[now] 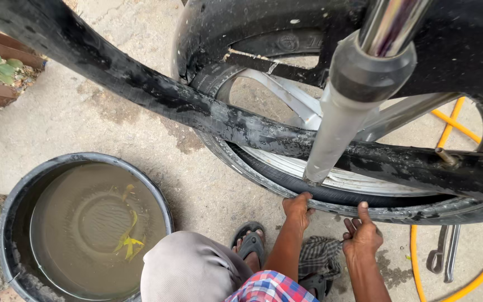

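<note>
Head view: black, wet tyre (331, 197) is pressed by left hand (298, 208) and right hand (361, 235), fingers (363, 211) together, right of the water basin (85, 229).

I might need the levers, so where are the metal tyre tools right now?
In the head view, the metal tyre tools lie on the concrete at lower right, inside the yellow hose loop, just right of the right hand.

The tyre (420, 212) and inner tube (157, 95) were black, the hose (454, 123) yellow, the basin's (12, 223) water murky brown, the cloth (317, 254) apparently grey-checked.
</note>
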